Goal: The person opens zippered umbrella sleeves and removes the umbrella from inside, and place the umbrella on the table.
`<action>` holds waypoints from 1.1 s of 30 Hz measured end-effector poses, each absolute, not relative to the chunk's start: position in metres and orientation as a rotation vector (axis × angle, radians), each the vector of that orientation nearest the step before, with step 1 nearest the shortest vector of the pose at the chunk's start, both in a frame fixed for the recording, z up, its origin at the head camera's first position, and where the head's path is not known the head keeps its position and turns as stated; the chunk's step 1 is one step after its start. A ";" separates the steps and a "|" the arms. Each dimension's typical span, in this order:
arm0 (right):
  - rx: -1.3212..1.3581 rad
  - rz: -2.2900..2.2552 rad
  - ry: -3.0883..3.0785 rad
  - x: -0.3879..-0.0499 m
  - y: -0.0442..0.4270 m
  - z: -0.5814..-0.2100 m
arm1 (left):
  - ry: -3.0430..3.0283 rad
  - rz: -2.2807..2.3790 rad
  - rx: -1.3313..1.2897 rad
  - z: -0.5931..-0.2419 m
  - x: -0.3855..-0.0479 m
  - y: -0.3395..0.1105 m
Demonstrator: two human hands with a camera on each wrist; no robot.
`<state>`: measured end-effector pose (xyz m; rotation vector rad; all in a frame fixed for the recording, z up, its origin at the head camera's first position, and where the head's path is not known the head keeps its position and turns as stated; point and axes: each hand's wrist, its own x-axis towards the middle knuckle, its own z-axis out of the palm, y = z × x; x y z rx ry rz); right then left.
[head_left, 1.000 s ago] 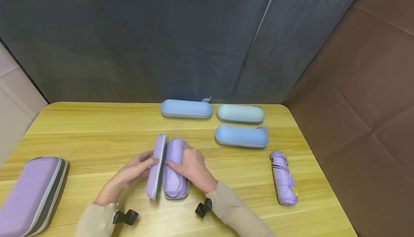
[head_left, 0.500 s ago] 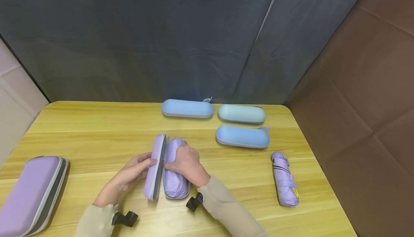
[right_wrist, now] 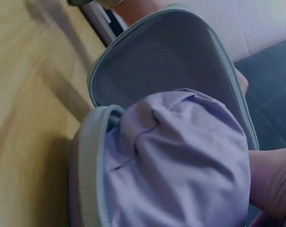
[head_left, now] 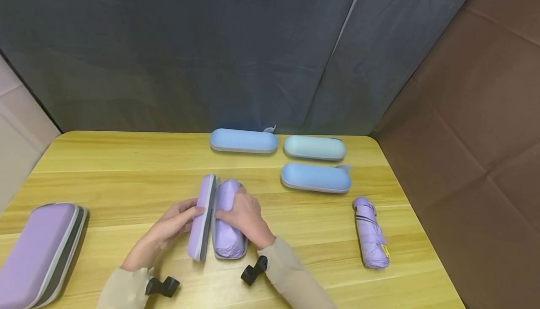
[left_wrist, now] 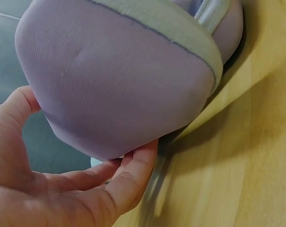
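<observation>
A small lilac zip case stands unzipped in the middle of the table, its lid [head_left: 201, 220] tilted up on the left. In its lower half [right_wrist: 88, 165] lies a folded lilac umbrella [head_left: 228, 241], crumpled fabric bulging above the zip edge. My left hand [head_left: 175, 220] holds the lid from outside, thumb on one side and fingers underneath, as the left wrist view shows. Over the umbrella, my right hand [head_left: 245, 215] grips it with the thumb on its left and the fingers on its right. Those fingertips are hidden. The lid's grey inside shows in the right wrist view.
Two blue cases [head_left: 243, 141] [head_left: 315, 177] and a mint case [head_left: 314, 147] lie zipped toward the back. Another folded lilac umbrella [head_left: 371, 234] lies at the right. A larger lilac case [head_left: 40, 252] sits at the left edge. A dark curtain [head_left: 190, 56] hangs behind the table.
The lid has shifted slightly left with my left hand. My right hand has moved a little over the umbrella, its wrist now further left. The other cases stay put.
</observation>
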<state>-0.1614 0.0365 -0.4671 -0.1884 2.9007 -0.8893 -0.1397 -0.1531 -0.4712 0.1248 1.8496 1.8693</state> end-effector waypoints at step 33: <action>-0.022 -1.396 2.769 -0.144 0.151 -0.445 | 2.180 1.668 -0.084 -0.461 -0.110 -0.257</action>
